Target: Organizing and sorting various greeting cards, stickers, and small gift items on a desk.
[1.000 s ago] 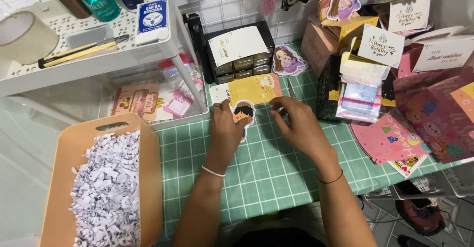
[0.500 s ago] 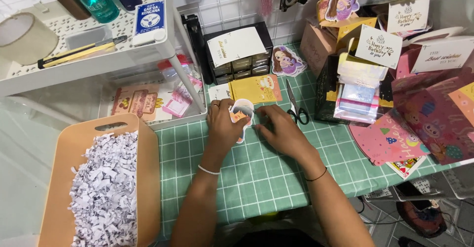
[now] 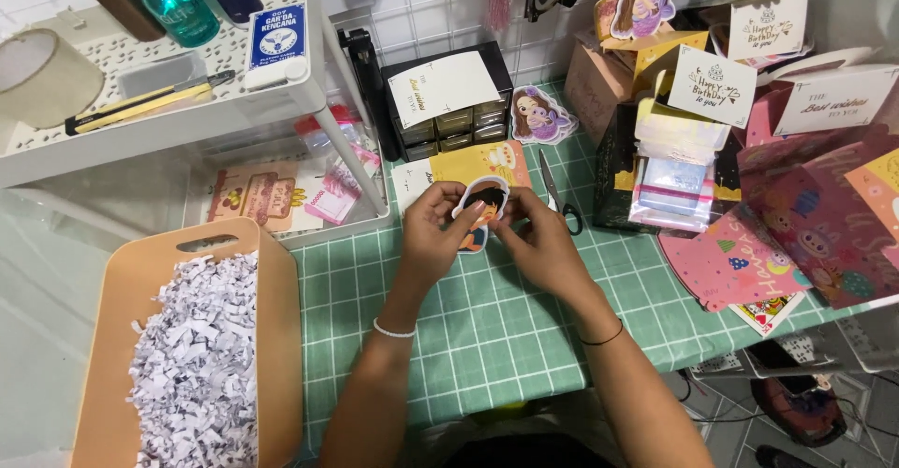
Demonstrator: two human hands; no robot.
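You've got a die-cut cartoon sticker, a dark-haired figure with a white border, pinched between both hands just above the green grid mat, near the mat's far edge. Your left hand is closed on its left side, thumb over the front and fingers curled behind; your right hand meets it from the right with fingertips pressed to the sticker's edge, though how firmly that side is clamped can't be told from here. Just beyond the sticker lies a yellow card, and right of that a pair of scissors with the blades pointing away from you, close beside your right knuckles. Farther back sits a black mini drawer unit with a second cartoon sticker propped beside it. Right side is crowded with pink patterned gift boxes and greeting cards. Near left, an orange bin of shredded paper. Risks as I judge them: a tight two-handed pinch could crease or tear the sticker's thin border; a slip would drop it among the clutter; a sideways move of your right hand could knock the scissors.
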